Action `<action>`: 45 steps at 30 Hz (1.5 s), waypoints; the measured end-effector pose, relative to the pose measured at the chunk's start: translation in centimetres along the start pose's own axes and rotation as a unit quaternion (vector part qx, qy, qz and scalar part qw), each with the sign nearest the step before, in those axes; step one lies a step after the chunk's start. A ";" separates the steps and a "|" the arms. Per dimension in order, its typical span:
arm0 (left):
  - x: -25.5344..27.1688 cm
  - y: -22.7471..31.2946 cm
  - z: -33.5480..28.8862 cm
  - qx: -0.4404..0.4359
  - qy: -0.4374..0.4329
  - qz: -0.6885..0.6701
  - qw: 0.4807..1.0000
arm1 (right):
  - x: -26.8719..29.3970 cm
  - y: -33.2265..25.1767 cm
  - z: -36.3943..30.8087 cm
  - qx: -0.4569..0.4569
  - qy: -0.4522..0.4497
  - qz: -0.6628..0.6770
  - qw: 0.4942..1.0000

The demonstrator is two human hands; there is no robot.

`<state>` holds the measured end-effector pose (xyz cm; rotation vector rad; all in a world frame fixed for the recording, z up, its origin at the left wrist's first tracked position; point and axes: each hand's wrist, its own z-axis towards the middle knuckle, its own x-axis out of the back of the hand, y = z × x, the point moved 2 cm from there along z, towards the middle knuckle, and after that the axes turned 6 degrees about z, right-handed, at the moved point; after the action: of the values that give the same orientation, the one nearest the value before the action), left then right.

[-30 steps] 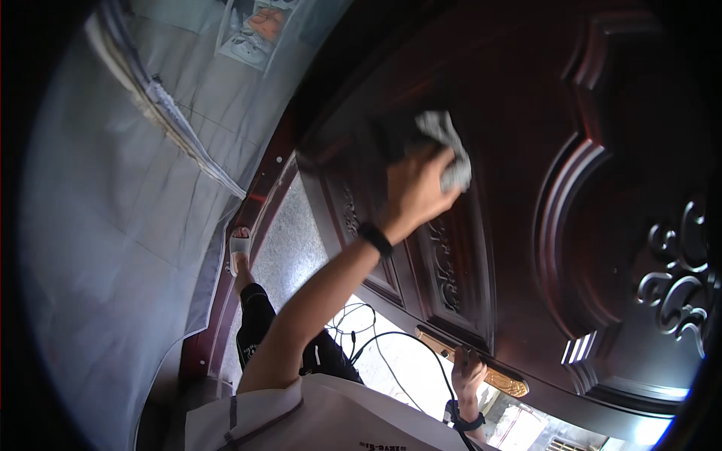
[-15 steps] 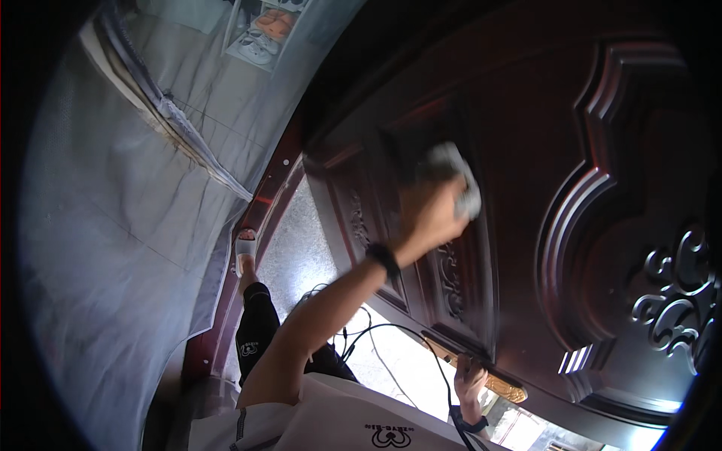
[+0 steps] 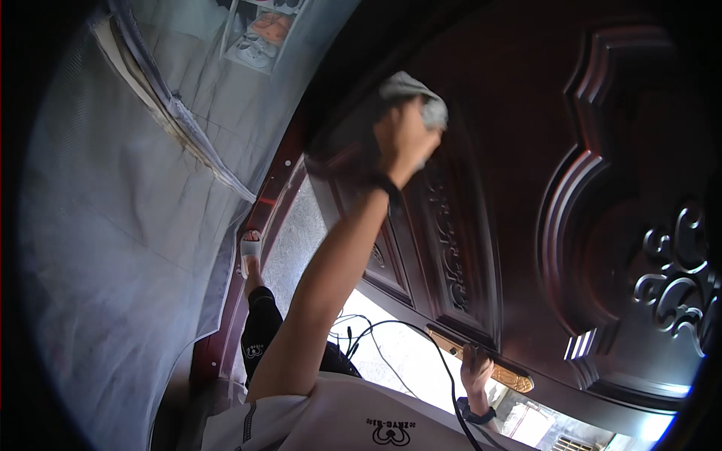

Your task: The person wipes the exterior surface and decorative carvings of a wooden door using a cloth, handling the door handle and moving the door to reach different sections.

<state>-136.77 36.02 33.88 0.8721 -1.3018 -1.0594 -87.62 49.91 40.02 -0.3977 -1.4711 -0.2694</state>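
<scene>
My left hand (image 3: 410, 139) is closed around a pale grey cloth (image 3: 412, 86), pressed against the upper part of a dark reddish-brown panelled door (image 3: 519, 188). A black band circles that wrist. Lower down, my right hand (image 3: 476, 368) is wrapped over the gold door handle (image 3: 515, 378) at the door's near edge. Its fingertips point up at the door, and a dark watch sits on its wrist. Carved scrollwork (image 3: 451, 263) runs down the narrow panel below the cloth.
A red-brown door frame (image 3: 226, 331) stands left of the door. Beyond it, a translucent curtain (image 3: 113, 225) hangs before a white shoe rack (image 3: 226, 34). Black cables (image 3: 421, 331) loop past my body. My slippered foot (image 3: 251, 244) rests by the threshold.
My left hand has slid the cloth up and slightly left across the door, the arm stretching out farther. My right hand remains at the handle.
</scene>
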 end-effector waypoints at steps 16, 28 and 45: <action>-1.0 1.9 -5.0 -0.140 -0.019 0.102 0.985 | 0.3 -0.8 0.6 -0.034 -0.028 0.017 0.999; -0.9 0.6 -2.2 -0.120 -0.024 0.118 0.985 | 0.1 -0.4 0.6 0.098 0.015 -0.071 0.993; -4.2 -6.1 0.0 -0.043 0.076 -0.094 0.992 | 1.6 -3.3 2.3 -0.175 -0.079 0.047 0.980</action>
<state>-137.33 38.09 26.78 1.0053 -1.0539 -1.1635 -90.90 47.94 42.04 -0.7858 -1.5574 -0.4310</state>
